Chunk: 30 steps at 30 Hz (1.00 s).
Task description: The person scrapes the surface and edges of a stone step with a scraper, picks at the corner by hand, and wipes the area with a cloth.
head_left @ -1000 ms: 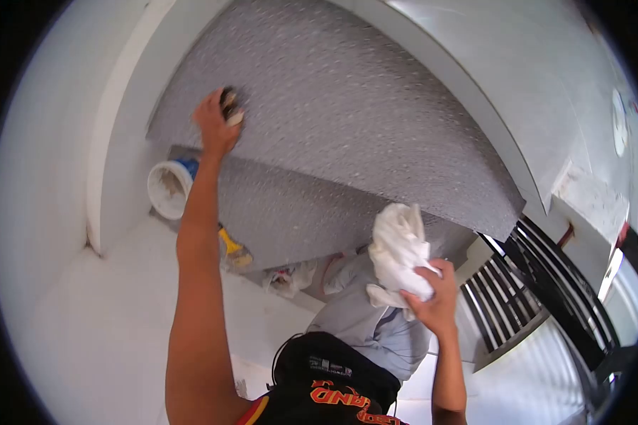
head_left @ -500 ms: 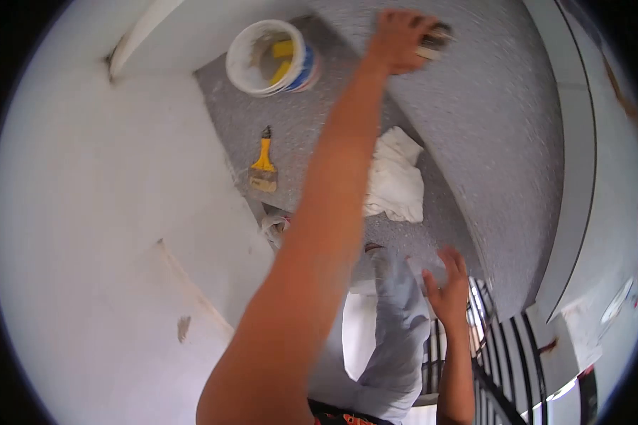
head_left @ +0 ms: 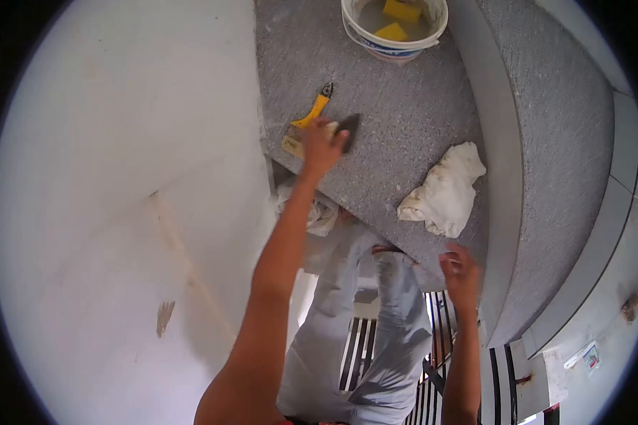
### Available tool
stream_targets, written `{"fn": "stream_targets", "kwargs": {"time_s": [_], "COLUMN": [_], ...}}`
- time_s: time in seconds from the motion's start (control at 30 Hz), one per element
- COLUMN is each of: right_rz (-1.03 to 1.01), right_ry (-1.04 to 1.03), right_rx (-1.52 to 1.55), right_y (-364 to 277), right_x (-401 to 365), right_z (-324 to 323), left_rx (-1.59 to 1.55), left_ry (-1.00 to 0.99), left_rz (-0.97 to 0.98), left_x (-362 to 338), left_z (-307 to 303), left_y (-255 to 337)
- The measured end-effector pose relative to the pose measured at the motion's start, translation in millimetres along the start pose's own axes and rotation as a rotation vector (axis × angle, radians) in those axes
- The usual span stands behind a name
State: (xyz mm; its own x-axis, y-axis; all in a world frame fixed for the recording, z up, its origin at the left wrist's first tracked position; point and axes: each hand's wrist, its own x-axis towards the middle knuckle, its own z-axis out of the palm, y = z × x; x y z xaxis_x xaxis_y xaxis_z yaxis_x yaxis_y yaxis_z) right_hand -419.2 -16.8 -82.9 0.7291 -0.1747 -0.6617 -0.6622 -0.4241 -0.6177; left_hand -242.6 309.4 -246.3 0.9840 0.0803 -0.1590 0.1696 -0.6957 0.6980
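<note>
My left hand (head_left: pixel 322 150) is closed on a dark flat tool (head_left: pixel 349 133), its blade sticking out to the right; a pale part shows by the fingers. Right beside this hand, on the speckled grey step, lies a yellow-handled scraper (head_left: pixel 315 112) with a tan label near its wide end. My right hand (head_left: pixel 461 273) hangs empty at the step's lower edge, its fingers loosely curled and apart. Just above it is a crumpled white cloth (head_left: pixel 448 190).
A white bucket (head_left: pixel 349 27) at the top holds cloudy water and yellow sponges (head_left: pixel 403 10). A whitish bag (head_left: pixel 322 216) sits below the step's edge. White wall is on the left, a curved higher step (head_left: pixel 546 142) on the right, dark railing bars (head_left: pixel 512 382) below.
My left hand has come down from the higher step to the yellow-handled scraper, still with the dark tool. The fingers of my right hand are more curled. The view has shifted.
</note>
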Motion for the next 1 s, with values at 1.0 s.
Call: {"fn": "stream_targets", "kwargs": {"time_s": [1.0], "right_rz": [0.14], "right_ry": [-0.125], "right_rx": [0.252], "right_y": [-81.1], "right_x": [-53.6], "right_z": [-3.3], "left_rx": [-0.648], "left_ry": [-0.722], "left_rz": [-0.219], "left_x": [-88.7], "left_z": [-30.2], "left_y": [153.2]}}
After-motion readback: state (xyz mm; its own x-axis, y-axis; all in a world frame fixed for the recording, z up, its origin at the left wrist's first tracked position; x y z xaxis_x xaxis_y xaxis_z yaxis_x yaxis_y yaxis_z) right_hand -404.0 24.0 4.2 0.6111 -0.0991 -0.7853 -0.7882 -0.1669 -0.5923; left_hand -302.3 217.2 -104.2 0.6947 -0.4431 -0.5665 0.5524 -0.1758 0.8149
